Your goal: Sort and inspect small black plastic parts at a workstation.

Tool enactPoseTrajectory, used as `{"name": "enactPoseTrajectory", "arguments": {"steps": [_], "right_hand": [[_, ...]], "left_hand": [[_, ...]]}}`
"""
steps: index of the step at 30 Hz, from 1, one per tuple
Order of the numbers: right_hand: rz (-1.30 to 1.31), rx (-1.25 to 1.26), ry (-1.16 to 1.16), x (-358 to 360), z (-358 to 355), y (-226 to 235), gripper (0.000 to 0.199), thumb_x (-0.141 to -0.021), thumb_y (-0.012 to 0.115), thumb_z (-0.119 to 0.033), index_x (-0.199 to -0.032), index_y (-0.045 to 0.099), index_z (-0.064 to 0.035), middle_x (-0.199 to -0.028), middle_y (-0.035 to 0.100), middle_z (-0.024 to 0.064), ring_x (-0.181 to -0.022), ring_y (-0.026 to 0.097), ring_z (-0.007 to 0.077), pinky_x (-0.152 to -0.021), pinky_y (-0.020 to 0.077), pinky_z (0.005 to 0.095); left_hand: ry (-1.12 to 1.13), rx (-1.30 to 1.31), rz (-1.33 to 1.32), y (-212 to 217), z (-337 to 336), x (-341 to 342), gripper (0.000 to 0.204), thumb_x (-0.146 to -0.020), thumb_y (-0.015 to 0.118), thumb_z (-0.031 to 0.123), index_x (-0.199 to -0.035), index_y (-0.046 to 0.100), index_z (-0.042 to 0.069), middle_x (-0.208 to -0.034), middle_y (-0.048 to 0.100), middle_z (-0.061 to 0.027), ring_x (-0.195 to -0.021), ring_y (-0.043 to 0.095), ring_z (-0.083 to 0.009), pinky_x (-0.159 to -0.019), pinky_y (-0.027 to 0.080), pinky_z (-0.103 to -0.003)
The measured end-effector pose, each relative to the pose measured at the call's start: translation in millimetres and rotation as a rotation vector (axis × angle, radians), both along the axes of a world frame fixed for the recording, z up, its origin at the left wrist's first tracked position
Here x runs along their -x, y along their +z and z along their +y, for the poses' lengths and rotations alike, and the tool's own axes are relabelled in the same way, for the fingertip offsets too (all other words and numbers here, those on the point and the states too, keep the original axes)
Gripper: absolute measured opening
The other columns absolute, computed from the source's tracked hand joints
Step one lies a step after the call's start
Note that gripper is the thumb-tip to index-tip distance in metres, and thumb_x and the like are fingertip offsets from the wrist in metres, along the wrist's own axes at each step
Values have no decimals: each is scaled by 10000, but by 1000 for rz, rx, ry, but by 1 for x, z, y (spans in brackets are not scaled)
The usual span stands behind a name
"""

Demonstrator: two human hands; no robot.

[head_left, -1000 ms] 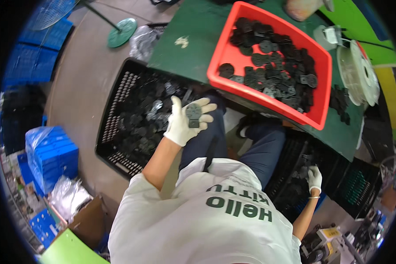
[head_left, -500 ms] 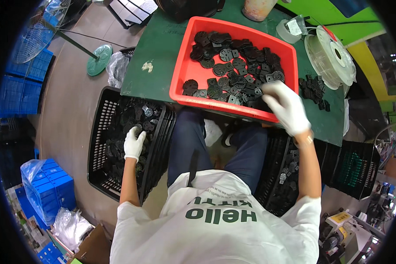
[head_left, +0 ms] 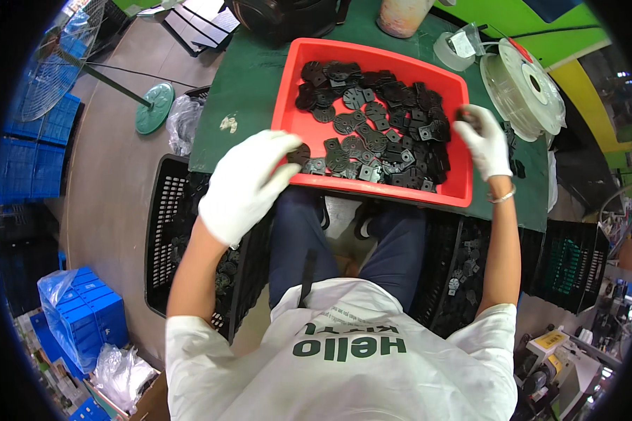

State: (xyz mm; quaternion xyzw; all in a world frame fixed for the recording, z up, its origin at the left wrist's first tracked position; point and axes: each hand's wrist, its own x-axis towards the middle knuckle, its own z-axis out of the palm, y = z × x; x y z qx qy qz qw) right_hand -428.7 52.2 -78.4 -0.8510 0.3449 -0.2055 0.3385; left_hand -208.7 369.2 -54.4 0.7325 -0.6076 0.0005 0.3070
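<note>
A red tray (head_left: 372,50) holds many flat black plastic parts (head_left: 372,140), some with round, slotted ends. My left hand (head_left: 242,186), in a white glove, reaches over the tray's near left corner. Its thumb and forefinger are apart, beside a round black part (head_left: 300,154) lying in that corner. At the tray's right rim, my gloved right hand (head_left: 486,144) is closed on a dark plastic part (head_left: 470,118), which shows at the fingertips. The glove hides the rest of that part.
The tray stands on a green table (head_left: 242,91). More black parts (head_left: 514,151), a clear spool (head_left: 527,91) and a tape roll (head_left: 453,52) lie to its right. Black crates (head_left: 163,231) of parts flank my legs. A fan base (head_left: 154,109) stands at left.
My left hand has risen from the left crate to the tray's near left corner. My right hand has moved from the parts inside the tray out to its right rim, a dark part in its fingers.
</note>
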Motion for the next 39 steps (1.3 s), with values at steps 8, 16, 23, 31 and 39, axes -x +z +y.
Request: {"name": "enactPoseTrajectory", "arguments": {"steps": [8,16,23,31,39], "right_hand": [[553,526,-406,109,-90,-49,383,-777,670,-332,-1031,609,-51,-963,615,152,-920,592,319,-821,468,383],[74,544,579,-8,21,-10,282,-734,623,-78,-1011,612,-124,-1022,573,101,-952,564,299,-825,473,385],[400,586,814,-48,31,-40,191,-756,590,-100,-946,595,-116,-926,544,106,-888,578,282,-765,485,383],[-76,429,146,14,-14,-13,214,-801,615,-119,-991,607,-21,-945,624,150,-856,606,320,-762,482,338],[552,644,-204,87,-78,-53,262,-812,611,-204,-1060,595,-119,-1036,557,139,-953,561,332,-803,478,423]], "left_hand": [[-165,-965,-377,-21,-100,-1,456,-694,735,198,-1088,564,42,-1053,603,-154,-959,607,-320,-785,501,-394],[-286,-1046,-184,-30,-112,-16,485,-634,770,178,-1064,600,32,-1033,593,-180,-947,600,-347,-839,482,-395],[-302,-920,-211,-43,-114,-12,489,-628,760,115,-1073,576,29,-1054,553,-204,-949,585,-370,-827,486,-403],[-195,-1013,-316,-45,-101,-12,356,-698,658,79,-1033,580,-9,-1061,563,-240,-939,608,-366,-819,500,-406],[-117,-531,-145,-57,-94,-15,262,-708,509,-69,-956,465,6,-972,502,-213,-830,578,-399,-747,471,-448]]}}
